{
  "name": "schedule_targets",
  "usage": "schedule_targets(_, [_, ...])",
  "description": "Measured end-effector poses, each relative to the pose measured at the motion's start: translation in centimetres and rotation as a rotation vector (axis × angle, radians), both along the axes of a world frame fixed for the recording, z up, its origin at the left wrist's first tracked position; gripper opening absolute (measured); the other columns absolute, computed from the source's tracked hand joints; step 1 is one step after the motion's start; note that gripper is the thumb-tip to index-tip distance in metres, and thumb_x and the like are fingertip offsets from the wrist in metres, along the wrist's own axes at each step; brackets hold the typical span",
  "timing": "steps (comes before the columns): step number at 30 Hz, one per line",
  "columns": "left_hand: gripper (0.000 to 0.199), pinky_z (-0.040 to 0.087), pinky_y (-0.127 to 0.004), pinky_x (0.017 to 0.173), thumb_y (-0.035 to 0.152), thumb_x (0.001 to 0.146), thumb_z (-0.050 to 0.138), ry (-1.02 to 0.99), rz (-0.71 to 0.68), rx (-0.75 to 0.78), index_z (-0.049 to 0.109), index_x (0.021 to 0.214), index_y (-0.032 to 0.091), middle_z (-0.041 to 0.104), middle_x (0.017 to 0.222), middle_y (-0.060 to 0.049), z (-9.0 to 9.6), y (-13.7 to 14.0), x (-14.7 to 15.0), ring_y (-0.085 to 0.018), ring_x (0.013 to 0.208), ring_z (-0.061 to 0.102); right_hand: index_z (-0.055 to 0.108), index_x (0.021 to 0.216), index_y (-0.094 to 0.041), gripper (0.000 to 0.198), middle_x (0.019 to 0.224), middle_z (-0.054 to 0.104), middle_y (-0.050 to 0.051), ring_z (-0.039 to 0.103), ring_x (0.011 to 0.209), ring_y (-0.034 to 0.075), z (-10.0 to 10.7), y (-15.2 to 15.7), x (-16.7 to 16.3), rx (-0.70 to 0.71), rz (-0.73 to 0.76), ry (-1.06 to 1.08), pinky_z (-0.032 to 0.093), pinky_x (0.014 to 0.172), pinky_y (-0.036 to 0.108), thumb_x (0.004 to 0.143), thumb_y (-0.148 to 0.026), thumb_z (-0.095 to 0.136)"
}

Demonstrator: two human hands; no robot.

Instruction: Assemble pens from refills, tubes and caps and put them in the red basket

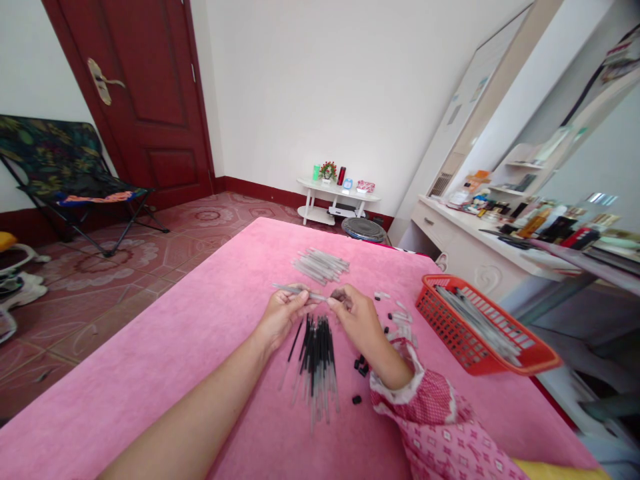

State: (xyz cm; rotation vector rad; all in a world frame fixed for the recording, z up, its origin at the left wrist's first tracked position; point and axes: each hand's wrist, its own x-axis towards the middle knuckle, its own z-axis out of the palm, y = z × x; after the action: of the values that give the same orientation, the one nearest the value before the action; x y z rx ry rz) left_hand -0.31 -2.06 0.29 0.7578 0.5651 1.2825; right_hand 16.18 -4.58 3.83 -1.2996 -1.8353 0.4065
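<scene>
My left hand point(289, 308) is closed around a slim, greyish translucent pen barrel point(285, 288), which points out to the left. My right hand point(353, 313) pinches the barrel's right end; whether a small part is between those fingers is hidden. Just below both hands lies a fanned pile of black-and-clear pen refills point(316, 353). Beyond the hands is a stack of whitish pen barrels point(321, 265). To the right of my right hand are small clear pieces point(401, 319), and several small black plugs point(361, 365) lie beside my right wrist.
A red plastic basket point(450, 328) with long grey pens or barrels point(477, 320) stands at the right of the pink-covered table point(165, 347). Farther right is a dresser point(480, 247) crowded with bottles. A folding chair point(65, 167) and a low white stand point(340, 190) are behind.
</scene>
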Motion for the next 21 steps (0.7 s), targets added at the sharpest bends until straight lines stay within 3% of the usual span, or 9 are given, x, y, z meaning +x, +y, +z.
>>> schedule_targets(5, [0.024,0.053,-0.024,0.07,0.022,0.066,0.075,0.012,-0.032,0.008,0.061,0.083,0.011,0.072,0.084,-0.01,-0.08,-0.01,-0.04,-0.018,0.078,0.068,0.056,0.063,-0.019,0.033,0.057,0.058,0.0,0.052,0.054,0.013,-0.13,0.07,0.01,-0.052,-0.005,-0.051,0.037,0.054,0.022,0.088,-0.034,0.041])
schedule_targets(10, [0.019,0.054,-0.022,0.068,0.02,0.068,0.073,0.006,-0.013,0.01,0.062,0.081,0.011,0.071,0.076,-0.005,-0.05,0.06,-0.09,-0.015,0.072,0.068,0.058,0.075,-0.019,0.016,0.068,0.062,0.0,0.055,0.061,0.013,0.08,0.07,-0.07,-0.02,0.003,-0.074,0.037,0.058,0.022,0.082,-0.032,0.054])
schedule_targets(15, [0.021,0.054,-0.025,0.07,0.022,0.069,0.073,0.019,-0.05,0.024,0.062,0.082,0.01,0.071,0.085,-0.01,0.02,-0.06,-0.1,-0.018,0.078,0.068,0.054,0.061,-0.019,0.035,0.056,0.056,0.0,0.051,0.054,0.013,0.19,-0.11,-0.09,-0.059,0.001,-0.119,0.035,0.054,0.022,0.089,-0.035,0.041])
schedule_targets(21, [0.023,0.053,-0.024,0.068,0.023,0.066,0.075,0.015,-0.031,0.007,0.062,0.081,0.01,0.072,0.079,-0.008,-0.01,-0.14,-0.05,-0.016,0.073,0.068,0.058,0.069,-0.018,0.023,0.064,0.06,0.0,0.052,0.058,0.012,0.14,-0.09,-0.1,-0.032,-0.008,-0.108,0.034,0.055,0.021,0.084,-0.033,0.051])
